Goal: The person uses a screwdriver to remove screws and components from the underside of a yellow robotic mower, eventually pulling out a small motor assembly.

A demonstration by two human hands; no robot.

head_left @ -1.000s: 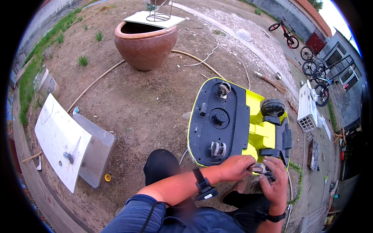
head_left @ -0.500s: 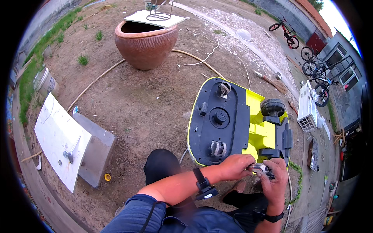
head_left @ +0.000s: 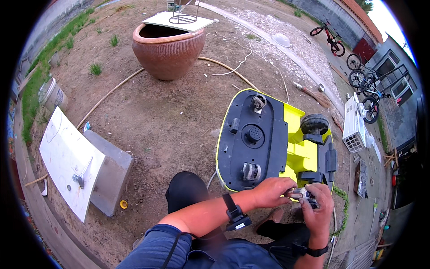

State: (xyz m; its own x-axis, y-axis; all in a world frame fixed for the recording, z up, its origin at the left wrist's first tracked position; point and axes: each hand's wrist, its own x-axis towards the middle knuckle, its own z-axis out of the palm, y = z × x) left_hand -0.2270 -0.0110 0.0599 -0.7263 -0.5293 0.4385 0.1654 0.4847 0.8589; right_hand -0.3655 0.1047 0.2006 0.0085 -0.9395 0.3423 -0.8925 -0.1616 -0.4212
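Observation:
A yellow and dark-grey ride-on toy car (head_left: 257,148) lies upside down in front of me, casters and a black rear wheel (head_left: 315,124) facing up. At its near right corner, my left hand (head_left: 272,190) is closed, fingertips pinching the left end of a small silver cylindrical part (head_left: 297,193). My right hand (head_left: 319,205) grips the part's other end between thumb and fingers, where something dark also shows. The fingers cover much of the part, so its exact kind cannot be made out. Both hands meet just above the car's edge.
Left of me a white board (head_left: 71,166) with small metal pieces rests on a grey block (head_left: 109,175). A yellow ring (head_left: 124,204) lies beside it. A large brown clay pot (head_left: 168,54) stands ahead, with a hose (head_left: 109,96) behind. A white slotted box (head_left: 354,121) and bicycles (head_left: 365,83) are at right.
The fingers of both hands have shifted slightly around the small silver part, which is turned a little. The toy car has not moved.

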